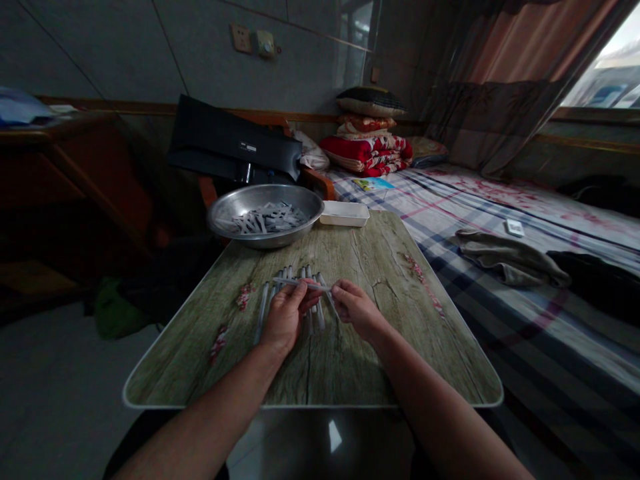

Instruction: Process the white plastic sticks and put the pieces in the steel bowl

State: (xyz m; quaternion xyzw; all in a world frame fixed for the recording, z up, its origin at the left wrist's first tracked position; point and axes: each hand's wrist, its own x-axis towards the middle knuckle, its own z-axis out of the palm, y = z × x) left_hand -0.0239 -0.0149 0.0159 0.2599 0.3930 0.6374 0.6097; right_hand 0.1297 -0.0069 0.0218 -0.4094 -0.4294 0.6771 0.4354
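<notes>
Above the middle of the table, my left hand (pixel 286 317) grips a slim whitish tube (pixel 291 283), which lies nearly level across its thumb and fingers. My right hand (pixel 356 308) is closed, its thumb and forefinger pinched at the right end of that tube; the very tip is hidden by the fingers. Under and around the hands, several similar slim tubes (pixel 263 307) with darker far ends lie side by side on the tabletop, partly covered by my left hand.
A wide metal bowl (pixel 220 225) full of slim whitish pieces stands at the table's far left edge. Beside it sits a white rectangular tray (pixel 345 213). The wood-patterned table (pixel 200 380) borders a bed with a checked sheet (pixel 435 213) on the right. Behind is a black case (pixel 220 143).
</notes>
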